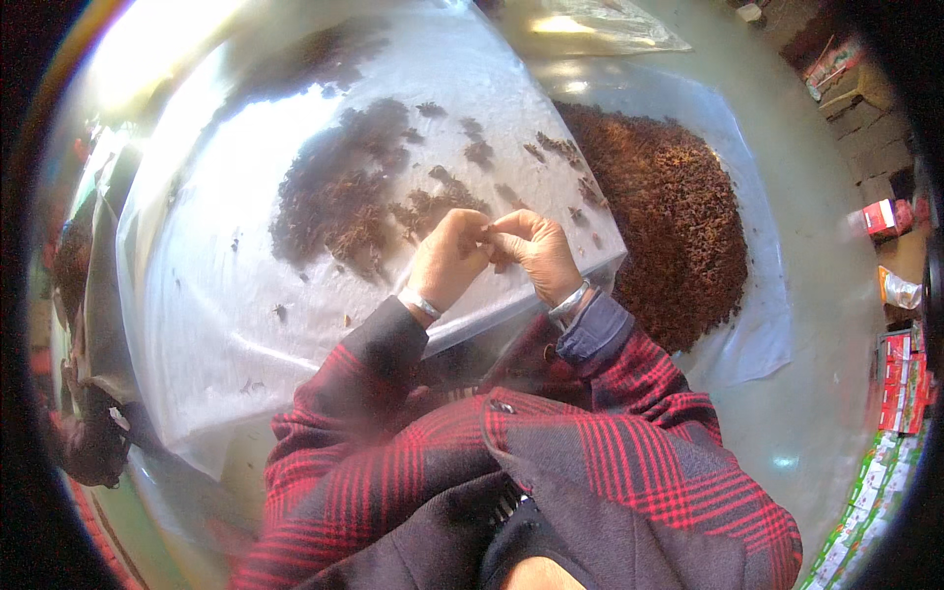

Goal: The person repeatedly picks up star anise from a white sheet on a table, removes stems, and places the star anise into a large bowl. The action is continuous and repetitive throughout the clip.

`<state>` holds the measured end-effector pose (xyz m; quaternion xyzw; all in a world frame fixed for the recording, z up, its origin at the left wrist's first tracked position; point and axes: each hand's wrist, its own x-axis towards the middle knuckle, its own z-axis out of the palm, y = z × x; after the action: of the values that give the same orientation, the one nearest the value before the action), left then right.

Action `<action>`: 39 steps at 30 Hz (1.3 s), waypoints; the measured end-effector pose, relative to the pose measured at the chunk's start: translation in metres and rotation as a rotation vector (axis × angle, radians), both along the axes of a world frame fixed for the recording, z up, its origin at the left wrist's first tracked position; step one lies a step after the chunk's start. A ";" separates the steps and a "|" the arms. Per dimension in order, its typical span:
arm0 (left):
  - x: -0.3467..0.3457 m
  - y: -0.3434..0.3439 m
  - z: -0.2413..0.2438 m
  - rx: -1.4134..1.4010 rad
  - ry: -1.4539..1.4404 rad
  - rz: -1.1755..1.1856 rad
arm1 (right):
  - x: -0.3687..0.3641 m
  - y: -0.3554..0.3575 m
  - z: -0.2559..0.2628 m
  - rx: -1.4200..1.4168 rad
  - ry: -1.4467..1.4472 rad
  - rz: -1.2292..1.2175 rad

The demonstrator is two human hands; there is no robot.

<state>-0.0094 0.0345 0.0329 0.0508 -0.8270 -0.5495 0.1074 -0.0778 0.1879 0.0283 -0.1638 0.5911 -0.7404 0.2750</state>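
My left hand point(448, 264) and my right hand point(544, 254) meet above the near edge of a table covered with a white plastic sheet point(221, 324). Both sets of fingertips pinch a small brown piece point(487, 231), mostly hidden by the fingers, apparently star anise. Just beyond my hands lies a small cluster of dried star anise point(435, 203). A larger loose heap of star anise point(335, 199) spreads to the left of it. Single pieces are scattered toward the table's right edge, one star anise point(577, 214) lying near my right hand.
On the floor at right, a big brown heap point(671, 228) rests on a pale plastic sheet point(767, 324). Red boxes point(901, 383) and green-and-white packages point(859, 490) line the far right rim. A dark bundle point(92, 435), blurred, is at far left.
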 end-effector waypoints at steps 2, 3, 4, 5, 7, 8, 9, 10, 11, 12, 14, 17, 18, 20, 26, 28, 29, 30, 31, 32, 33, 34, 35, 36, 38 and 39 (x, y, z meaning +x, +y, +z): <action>0.013 -0.001 0.007 0.060 0.032 -0.053 | 0.011 0.003 0.003 -0.010 0.005 0.031; 0.020 -0.002 0.010 0.042 0.063 -0.060 | 0.017 0.004 0.004 -0.014 0.002 0.051; 0.025 -0.004 0.014 0.026 0.080 -0.079 | 0.021 0.005 0.006 -0.018 0.004 0.069; 0.030 -0.006 0.016 0.013 0.072 -0.097 | 0.025 0.006 0.008 0.000 -0.004 0.081; 0.040 -0.007 0.019 0.207 -0.036 -0.067 | 0.033 0.007 0.012 -0.018 -0.009 0.097; 0.042 -0.007 0.020 0.331 -0.112 -0.055 | 0.036 0.008 0.014 -0.013 -0.013 0.104; 0.045 -0.007 0.021 0.456 -0.174 -0.030 | 0.039 0.009 0.017 -0.004 -0.013 0.112; 0.046 -0.007 0.020 0.516 -0.171 -0.011 | 0.042 0.009 0.019 -0.038 -0.023 0.145; 0.048 -0.009 0.020 0.556 -0.183 -0.018 | 0.044 0.009 0.020 -0.069 -0.030 0.178; 0.049 -0.010 0.019 0.597 -0.195 -0.027 | 0.045 0.009 0.021 -0.089 -0.035 0.201; 0.054 -0.019 0.017 0.670 -0.248 -0.178 | 0.039 0.009 0.020 -0.112 -0.060 0.161; 0.067 -0.045 0.011 1.347 -0.491 -0.321 | 0.011 0.011 0.011 -0.074 0.031 0.053; 0.072 -0.052 0.008 1.463 -0.406 -0.425 | -0.004 0.013 0.008 0.090 0.097 0.013; 0.078 -0.057 -0.002 1.479 -0.411 -0.293 | -0.033 0.010 -0.003 0.339 0.259 -0.013; 0.072 -0.041 -0.024 1.575 -0.344 -0.145 | -0.119 -0.029 -0.024 0.791 1.121 -0.009; 0.067 -0.038 -0.022 1.571 -0.378 -0.219 | -0.142 -0.049 -0.032 0.783 1.109 0.035; 0.066 -0.037 -0.020 1.524 -0.391 -0.267 | -0.155 -0.058 -0.036 0.707 1.159 0.047; 0.065 -0.037 -0.018 1.495 -0.400 -0.270 | -0.166 -0.069 -0.041 0.723 1.171 0.058; 0.064 -0.037 -0.017 1.541 -0.455 -0.245 | -0.177 -0.077 -0.047 0.770 1.194 0.104; 0.064 -0.037 -0.016 1.568 -0.482 -0.229 | -0.186 -0.085 -0.053 0.797 1.234 0.145; 0.064 -0.038 -0.016 1.581 -0.518 -0.206 | -0.192 -0.090 -0.059 0.874 1.246 0.194; 0.064 -0.038 -0.017 1.588 -0.521 -0.200 | -0.197 -0.092 -0.063 0.926 1.301 0.241; 0.065 -0.039 -0.019 1.608 -0.520 -0.207 | -0.201 -0.093 -0.066 0.899 1.330 0.230; 0.064 -0.039 -0.022 1.644 -0.510 -0.206 | -0.204 -0.093 -0.068 0.921 1.336 0.232; 0.065 -0.039 -0.028 1.656 -0.503 -0.217 | -0.205 -0.091 -0.069 0.937 1.318 0.232; 0.066 -0.040 -0.029 1.641 -0.494 -0.228 | -0.203 -0.088 -0.067 0.931 1.291 0.227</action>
<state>0.0565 -0.0051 0.0040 0.1471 -0.1685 -0.9535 -0.2018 -0.2804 0.1001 -0.0390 -0.4872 0.8612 -0.1444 -0.0075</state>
